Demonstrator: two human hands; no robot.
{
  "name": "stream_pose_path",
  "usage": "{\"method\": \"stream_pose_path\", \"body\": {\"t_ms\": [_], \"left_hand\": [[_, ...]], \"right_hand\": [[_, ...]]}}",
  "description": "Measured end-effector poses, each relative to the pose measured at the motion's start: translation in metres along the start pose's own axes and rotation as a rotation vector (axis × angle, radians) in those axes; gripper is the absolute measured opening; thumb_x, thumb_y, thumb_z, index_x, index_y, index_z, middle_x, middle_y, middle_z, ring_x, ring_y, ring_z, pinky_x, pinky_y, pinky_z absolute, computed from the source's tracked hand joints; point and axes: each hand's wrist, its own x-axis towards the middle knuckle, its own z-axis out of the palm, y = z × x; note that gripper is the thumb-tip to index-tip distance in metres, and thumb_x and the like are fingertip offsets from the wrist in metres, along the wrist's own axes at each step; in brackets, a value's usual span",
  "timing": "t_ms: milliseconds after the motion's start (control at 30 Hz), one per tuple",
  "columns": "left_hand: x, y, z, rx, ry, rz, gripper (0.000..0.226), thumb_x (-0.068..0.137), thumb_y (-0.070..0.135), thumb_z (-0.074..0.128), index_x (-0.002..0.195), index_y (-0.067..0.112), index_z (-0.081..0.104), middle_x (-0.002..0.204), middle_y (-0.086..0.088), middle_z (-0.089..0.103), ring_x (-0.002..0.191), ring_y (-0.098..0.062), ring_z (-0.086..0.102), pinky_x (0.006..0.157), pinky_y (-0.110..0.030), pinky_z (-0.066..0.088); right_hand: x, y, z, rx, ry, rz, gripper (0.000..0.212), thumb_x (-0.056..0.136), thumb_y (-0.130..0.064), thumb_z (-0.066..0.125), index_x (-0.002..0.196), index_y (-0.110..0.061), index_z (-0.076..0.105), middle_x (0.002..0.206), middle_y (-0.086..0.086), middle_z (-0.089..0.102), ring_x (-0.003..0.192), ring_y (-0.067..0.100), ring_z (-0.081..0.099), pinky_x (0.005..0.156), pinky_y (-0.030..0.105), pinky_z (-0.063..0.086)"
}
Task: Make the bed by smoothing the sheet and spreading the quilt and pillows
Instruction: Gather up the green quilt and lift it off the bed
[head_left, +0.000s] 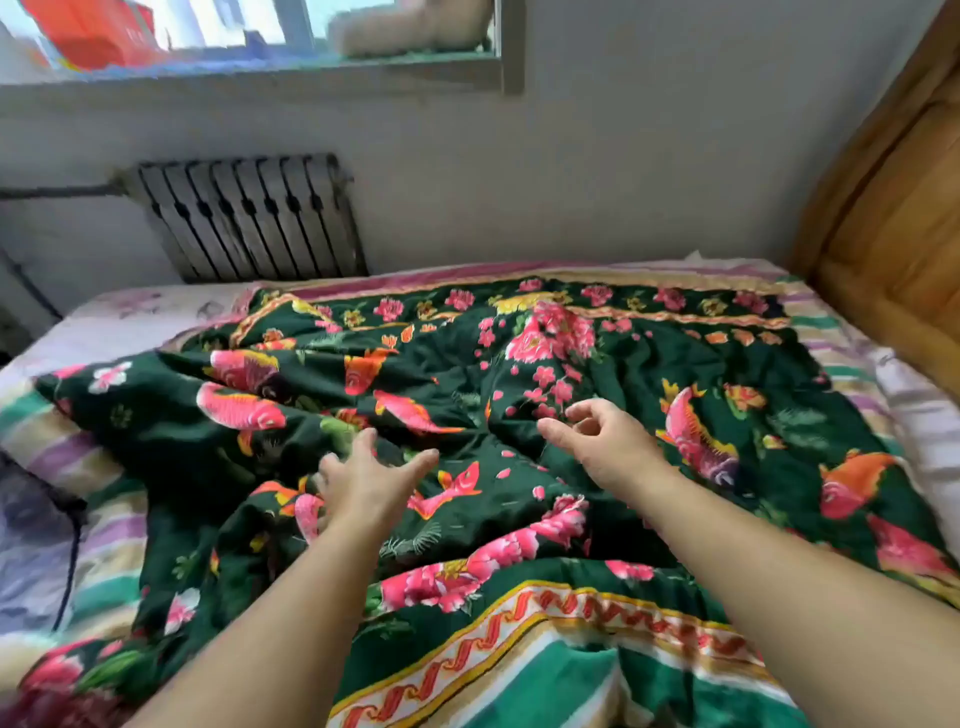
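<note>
While both of our bare arms reach forward over the bed, we see a dark green quilt (467, 364), printed with pink and orange fish and pink flowers, lying crumpled across the middle of the mattress. Its folds bunch up toward the left and in front of us, and its striped border runs along the near edge. Our left hand (363, 480) is above a rumpled fold with its fingers (366, 441) spread apart and nothing gripped; whether the palm touches the cloth we cannot tell. Our right hand (605, 441) is over the quilt's centre, its fingers loosely curled, thumb and forefinger apart and pinching nothing. A striped sheet (831, 358) of purple, cream and green shows beside the quilt on the right and on the left. A pale flowered cloth (130, 312) covers the far left corner of the bed. Against the far wall stands a grey radiator (249, 218) below a window sill (249, 70), and a wooden headboard (893, 208) rises on the right.
</note>
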Motion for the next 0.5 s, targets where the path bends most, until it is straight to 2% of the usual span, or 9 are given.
{"method": "stream_pose_path", "body": {"t_ms": [100,167,233,333,400,500], "left_hand": [[0.028,-0.029,0.034,0.031,0.081,-0.181,0.099,0.065,0.068,0.068,0.147,0.038,0.020,0.154,-0.020,0.007,0.143,-0.038,0.008,0.112,-0.055,0.017],[0.038,-0.034,0.044,-0.048,0.092,-0.256,0.108,0.063,0.066,0.071,0.149,0.038,0.012,0.154,-0.026,-0.004,0.143,-0.043,0.000,0.113,-0.057,0.010],[0.054,-0.042,0.063,-0.049,0.075,-0.318,0.118,0.061,0.067,0.073,0.150,0.035,0.002,0.152,-0.031,-0.005,0.142,-0.046,0.000,0.115,-0.055,0.008],[0.076,-0.040,0.083,-0.044,0.039,-0.362,0.132,0.055,0.071,0.073,0.149,0.031,-0.011,0.149,-0.037,0.002,0.140,-0.047,0.009,0.114,-0.057,0.014],[0.085,-0.040,0.093,-0.021,-0.001,-0.352,0.139,0.052,0.072,0.074,0.148,0.029,-0.017,0.148,-0.038,0.005,0.140,-0.047,0.011,0.113,-0.057,0.017],[0.095,-0.048,0.113,0.113,-0.050,-0.319,0.141,0.050,0.071,0.076,0.146,0.031,-0.019,0.148,-0.035,0.008,0.137,-0.045,0.016,0.109,-0.056,0.022]], "right_hand": [[0.035,0.032,0.041,-0.211,0.000,0.039,0.070,0.081,-0.057,0.063,0.135,-0.018,0.045,0.137,0.005,0.047,0.125,0.024,0.046,0.101,0.036,0.040],[0.046,0.039,0.052,-0.307,0.034,0.042,0.076,0.080,-0.059,0.062,0.140,-0.019,0.039,0.144,0.007,0.041,0.133,0.027,0.037,0.107,0.040,0.035],[0.063,0.050,0.069,-0.425,0.082,0.040,0.079,0.080,-0.062,0.060,0.142,-0.020,0.036,0.145,0.008,0.039,0.135,0.028,0.034,0.108,0.040,0.031],[0.090,0.059,0.082,-0.526,0.116,0.054,0.086,0.076,-0.066,0.062,0.143,-0.020,0.032,0.146,0.009,0.037,0.136,0.030,0.032,0.109,0.040,0.029],[0.106,0.065,0.089,-0.520,0.108,0.080,0.096,0.071,-0.067,0.065,0.145,-0.020,0.026,0.148,0.010,0.034,0.137,0.030,0.032,0.109,0.044,0.029],[0.133,0.075,0.098,-0.439,0.050,0.189,0.115,0.066,-0.066,0.071,0.150,-0.021,0.007,0.149,0.014,0.032,0.135,0.033,0.036,0.107,0.048,0.036]]}}
